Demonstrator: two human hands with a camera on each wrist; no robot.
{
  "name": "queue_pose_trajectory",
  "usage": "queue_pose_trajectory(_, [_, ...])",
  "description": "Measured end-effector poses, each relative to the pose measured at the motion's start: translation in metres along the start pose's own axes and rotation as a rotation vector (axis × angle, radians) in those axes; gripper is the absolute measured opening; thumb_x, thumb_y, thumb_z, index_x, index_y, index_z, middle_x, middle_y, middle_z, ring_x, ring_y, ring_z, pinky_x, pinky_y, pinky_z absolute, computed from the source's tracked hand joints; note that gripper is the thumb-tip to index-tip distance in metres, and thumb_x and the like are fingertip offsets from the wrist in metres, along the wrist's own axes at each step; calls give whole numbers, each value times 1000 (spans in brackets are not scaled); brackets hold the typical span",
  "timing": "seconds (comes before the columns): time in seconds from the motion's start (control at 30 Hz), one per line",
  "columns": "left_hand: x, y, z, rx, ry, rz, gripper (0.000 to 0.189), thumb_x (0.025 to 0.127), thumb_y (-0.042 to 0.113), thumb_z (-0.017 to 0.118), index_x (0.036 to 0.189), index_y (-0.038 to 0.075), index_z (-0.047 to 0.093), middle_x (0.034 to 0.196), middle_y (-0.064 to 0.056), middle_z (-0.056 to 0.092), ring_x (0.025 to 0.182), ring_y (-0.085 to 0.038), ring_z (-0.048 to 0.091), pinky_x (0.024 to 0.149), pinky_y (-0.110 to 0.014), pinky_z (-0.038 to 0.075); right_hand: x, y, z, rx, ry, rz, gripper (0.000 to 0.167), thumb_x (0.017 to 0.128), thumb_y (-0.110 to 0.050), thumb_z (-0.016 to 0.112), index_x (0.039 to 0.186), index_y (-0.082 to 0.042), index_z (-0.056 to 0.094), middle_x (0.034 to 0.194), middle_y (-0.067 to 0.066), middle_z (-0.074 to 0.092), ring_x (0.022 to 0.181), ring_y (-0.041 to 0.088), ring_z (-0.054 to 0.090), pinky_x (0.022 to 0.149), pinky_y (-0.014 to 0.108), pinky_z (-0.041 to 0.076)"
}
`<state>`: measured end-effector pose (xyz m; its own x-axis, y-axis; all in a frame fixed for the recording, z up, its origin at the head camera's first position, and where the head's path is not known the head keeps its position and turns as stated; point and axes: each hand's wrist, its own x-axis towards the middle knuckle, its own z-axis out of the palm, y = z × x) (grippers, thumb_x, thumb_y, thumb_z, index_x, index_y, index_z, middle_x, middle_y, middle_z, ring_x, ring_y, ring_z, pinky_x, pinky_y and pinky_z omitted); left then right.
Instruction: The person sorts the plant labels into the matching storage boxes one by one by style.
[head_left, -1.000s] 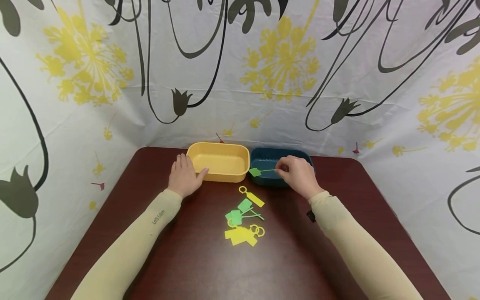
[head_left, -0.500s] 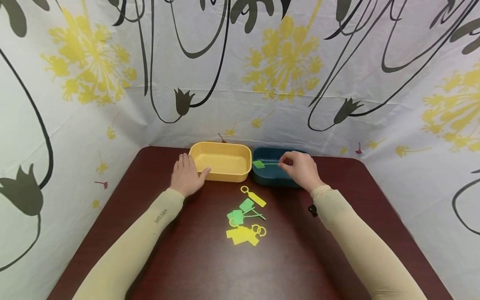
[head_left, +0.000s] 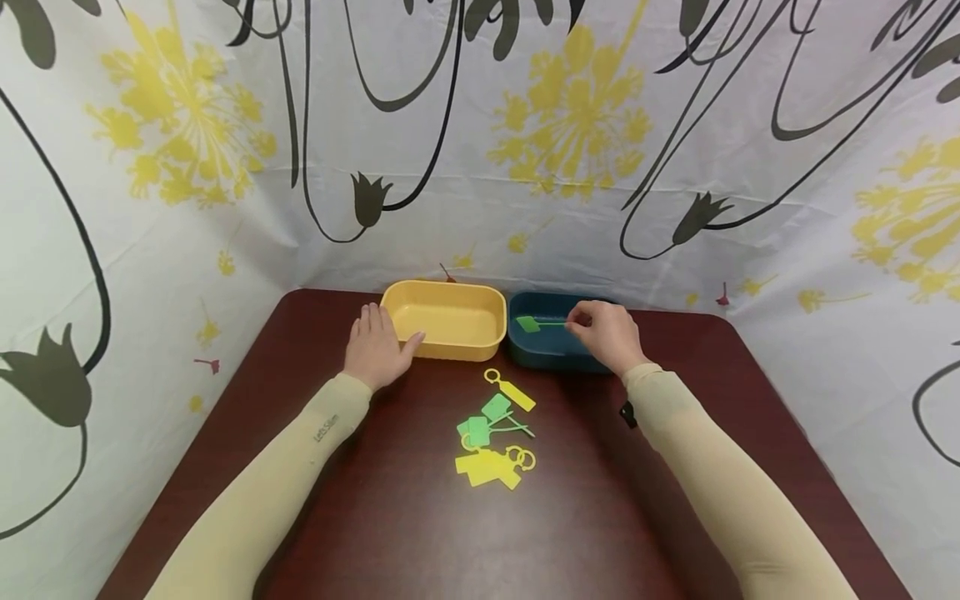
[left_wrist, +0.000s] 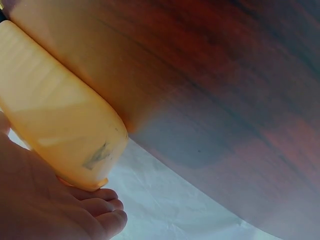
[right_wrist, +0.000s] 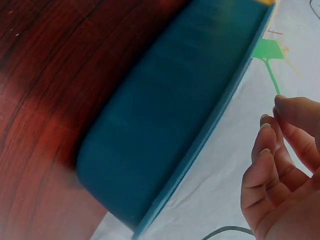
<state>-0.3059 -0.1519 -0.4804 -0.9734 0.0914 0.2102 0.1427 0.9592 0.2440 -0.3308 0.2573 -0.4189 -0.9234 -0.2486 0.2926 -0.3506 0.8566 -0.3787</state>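
My right hand point(head_left: 609, 333) pinches the thin stem of a green tag point(head_left: 528, 324) between thumb and forefinger. In the head view the tag's flat square end points left, over the blue bin point(head_left: 558, 357). The right wrist view shows the green tag point(right_wrist: 270, 49) above the bin's rim. My left hand point(head_left: 375, 346) rests with straight fingers against the left end of the yellow bin point(head_left: 450, 350). In the left wrist view its fingers touch the yellow bin's rim point(left_wrist: 95, 185). On the table lie several green tags point(head_left: 478, 431) and several yellow tags with ring ends point(head_left: 487, 468).
A single yellow ring tag point(head_left: 517, 396) lies apart, in front of the bins. Both bins stand side by side near the back edge of the dark red table point(head_left: 420, 533). A patterned cloth point(head_left: 442, 225) hangs behind and on both sides.
My right hand has moved slightly back and right, bringing the green tag from the bin's front left rim to over its inside. The left hand stays against the yellow bin.
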Motion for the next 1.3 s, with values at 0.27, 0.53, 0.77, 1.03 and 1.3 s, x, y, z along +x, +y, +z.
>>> queue_pose_trajectory(0.27, [2, 0, -3, 16, 0, -4, 100, 100, 66, 35, 152, -17, 20, 158, -37, 19, 148, -49, 15, 119, -55, 15, 4, 5, 6, -28, -37, 17, 4, 94, -26, 74, 95, -22, 75, 84, -3, 68, 68, 17, 60, 61, 40, 50])
queue_pose_trajectory(0.53, [2, -1, -2, 18, -10, -3, 101, 99, 68, 33, 152, -17, 17, 158, -37, 15, 149, -48, 13, 119, -55, 14, 9, 9, 9, 22, -135, 66, 11, 96, -24, 71, 97, -14, 76, 92, 1, 70, 76, 20, 61, 67, 42, 51])
queue_pose_trajectory(0.77, [2, 0, -2, 36, -22, -10, 102, 99, 69, 31, 153, -17, 16, 159, -36, 15, 149, -47, 12, 119, -54, 13, 14, 14, 13, 37, -179, 101, 13, 96, -24, 71, 97, -12, 76, 94, 3, 70, 77, 21, 62, 67, 41, 51])
queue_pose_trajectory(1.03, [2, -1, 0, 39, -20, -9, 102, 99, 69, 29, 152, -17, 17, 158, -36, 17, 149, -47, 11, 120, -53, 13, 15, 22, 17, 27, -190, 111, 14, 96, -23, 71, 97, -10, 77, 94, 4, 71, 76, 22, 61, 65, 42, 50])
queue_pose_trajectory(1.3, [1, 0, -2, 44, -10, -2, 102, 100, 69, 30, 152, -17, 18, 158, -36, 18, 149, -47, 14, 119, -54, 15, 15, 30, 20, 9, -210, 128, 16, 96, -23, 71, 99, -9, 78, 97, 5, 72, 78, 24, 62, 67, 43, 50])
